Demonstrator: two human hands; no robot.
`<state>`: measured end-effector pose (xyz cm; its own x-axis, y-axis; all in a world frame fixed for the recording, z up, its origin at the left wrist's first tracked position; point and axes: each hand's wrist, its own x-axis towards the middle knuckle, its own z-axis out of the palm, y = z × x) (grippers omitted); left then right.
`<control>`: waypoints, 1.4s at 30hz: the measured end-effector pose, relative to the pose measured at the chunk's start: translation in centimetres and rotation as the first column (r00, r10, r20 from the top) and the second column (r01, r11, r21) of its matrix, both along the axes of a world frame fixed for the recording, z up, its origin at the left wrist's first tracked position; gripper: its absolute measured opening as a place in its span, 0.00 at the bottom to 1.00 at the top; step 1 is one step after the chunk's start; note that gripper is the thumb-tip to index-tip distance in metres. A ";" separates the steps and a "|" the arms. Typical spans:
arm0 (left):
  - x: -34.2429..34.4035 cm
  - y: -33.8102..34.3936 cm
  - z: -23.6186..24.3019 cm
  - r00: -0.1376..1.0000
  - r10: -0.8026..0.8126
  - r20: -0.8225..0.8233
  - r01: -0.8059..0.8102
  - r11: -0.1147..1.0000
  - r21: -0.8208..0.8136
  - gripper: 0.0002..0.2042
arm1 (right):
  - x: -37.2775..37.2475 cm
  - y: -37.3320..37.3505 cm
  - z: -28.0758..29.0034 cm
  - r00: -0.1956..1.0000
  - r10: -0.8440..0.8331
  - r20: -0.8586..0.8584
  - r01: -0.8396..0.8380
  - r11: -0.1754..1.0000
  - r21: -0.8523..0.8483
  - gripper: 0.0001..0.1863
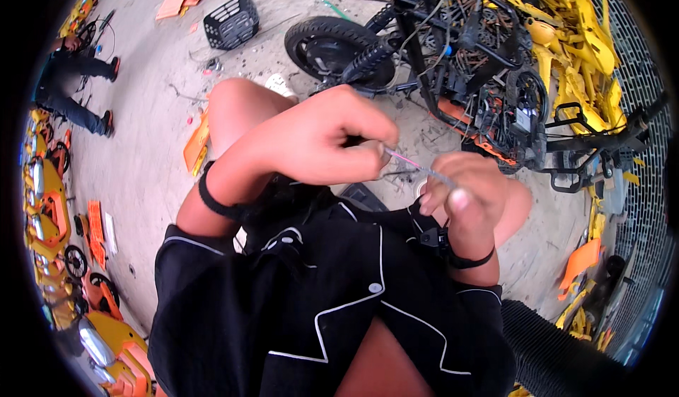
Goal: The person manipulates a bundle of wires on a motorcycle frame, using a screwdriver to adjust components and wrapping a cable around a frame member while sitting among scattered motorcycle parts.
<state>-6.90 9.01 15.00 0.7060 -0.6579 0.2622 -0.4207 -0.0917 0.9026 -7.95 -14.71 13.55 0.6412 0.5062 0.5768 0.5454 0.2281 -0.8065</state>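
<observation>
A thin grey-and-pink wire-like strand [407, 160] stretches between my two hands at chest height. My left hand [329, 135] is closed on its upper left end, thumb and bent forefinger pressed around it. My right hand [467, 192], lower and to the right, grips the other end near its thumb, with fingers curled. Beyond my hands, a stripped black scooter frame [431, 43] with tangled cables, a front wheel [304, 50] and exposed orange-and-black parts [470, 118] takes up the upper right.
Yellow body panels [580, 43] are heaped at the right beside a mesh wall [647, 206]. Orange panels [580, 263] and a black crate [230, 22] lie on the concrete floor [155, 185]. Yellow scooters [113, 354] line the left. Another person [74, 93] in dark trousers is at the upper left.
</observation>
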 end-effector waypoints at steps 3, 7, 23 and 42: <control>0.0 0.2 0.9 0.991 -0.035 -0.131 0.027 0.998 -0.063 0.09 | 1.3 -1.3 -0.5 0.939 0.028 -0.343 -0.051 0.997 -0.058 0.18; -0.4 -0.6 -0.3 0.933 0.010 -0.360 -0.069 0.986 -0.150 0.09 | 1.6 -0.1 -1.7 0.891 -0.021 -0.453 0.065 0.994 0.082 0.19; -0.4 -6.0 -5.9 0.876 0.236 -0.420 -0.330 0.930 -0.164 0.13 | 3.3 1.1 -5.1 0.541 0.100 -0.835 0.184 0.955 0.233 0.19; 4.5 -5.4 -9.9 0.839 0.423 0.342 -0.411 0.905 -0.111 0.14 | 5.9 -0.2 -6.6 0.372 0.148 -0.916 0.094 0.976 0.196 0.18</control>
